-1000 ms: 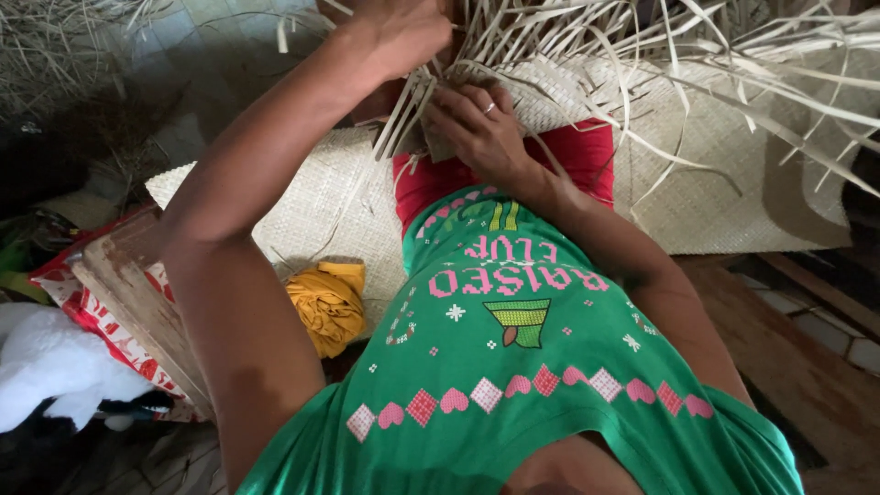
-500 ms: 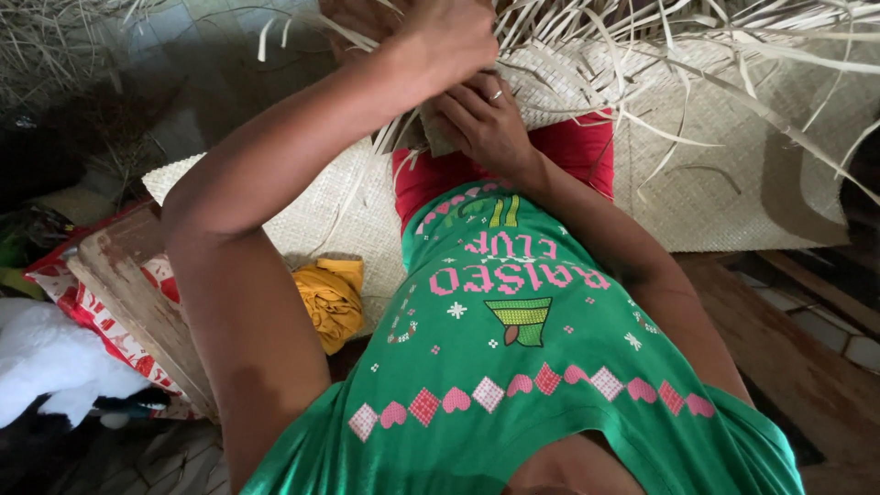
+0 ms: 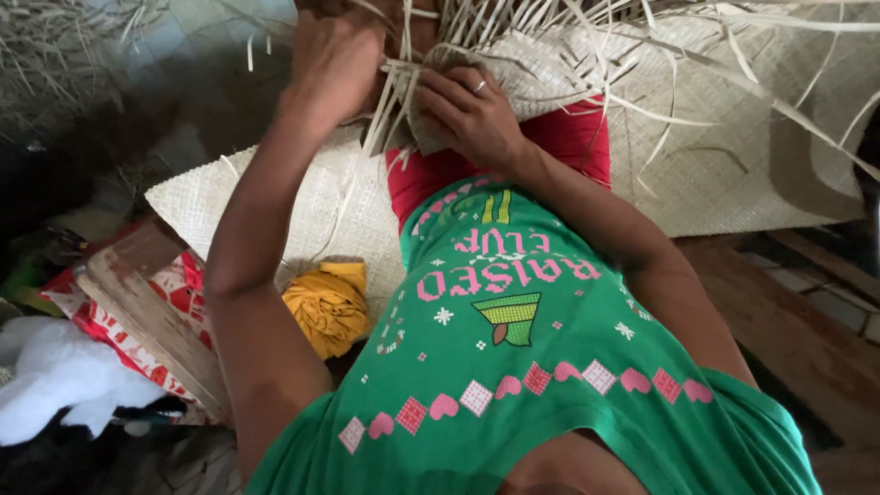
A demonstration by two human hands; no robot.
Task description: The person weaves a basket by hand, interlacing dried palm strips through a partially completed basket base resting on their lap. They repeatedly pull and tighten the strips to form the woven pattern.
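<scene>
A pale woven straw mat [image 3: 733,156] lies across my lap and the floor, with many loose strips [image 3: 513,27] sticking out of its unfinished edge. My left hand [image 3: 335,60] is raised at the top of the view. It is closed around a few of those strips, pulled taut. My right hand [image 3: 472,115], with a ring on one finger, pinches the woven edge of the mat over my red-clad lap [image 3: 568,137]. My green patterned shirt [image 3: 532,348] fills the lower middle.
A crumpled yellow cloth [image 3: 325,307] lies beside my left side on the mat. Farther left are a wooden plank [image 3: 147,316] on a red printed bag, and a white fluffy thing [image 3: 55,376]. Dry straw [image 3: 55,55] is piled at the top left, and wooden floorboards [image 3: 797,339] are at the right.
My left hand has risen and drawn its strips upward and slightly left. My right hand has stayed on the mat's edge, shifting only a little.
</scene>
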